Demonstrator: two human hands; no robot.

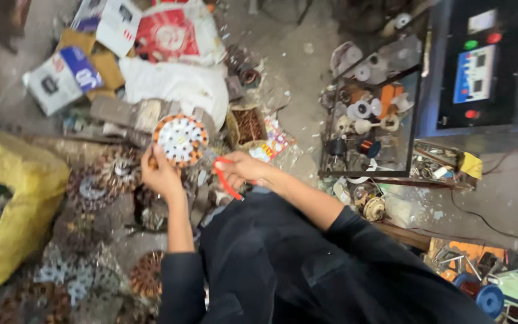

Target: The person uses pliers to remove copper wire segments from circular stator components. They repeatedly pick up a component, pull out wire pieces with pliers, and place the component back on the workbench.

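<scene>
Head view, left hand: our left hand [162, 174] grips the round copper-wound stator [180, 139] by its lower edge, raised above the floor.
Head view, right hand: our right hand [242, 168] is closed around red-handled pliers [226, 180], just right of the stator.
Head view, around: more stators [94, 186] lie below on the floor.

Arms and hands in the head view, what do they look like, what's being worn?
Both arms wear dark, near-black long sleeves pushed up toward the elbows, leaving the forearms bare. The left hand and right hand are bare: no gloves, and no rings or watch that can be made out.
</scene>
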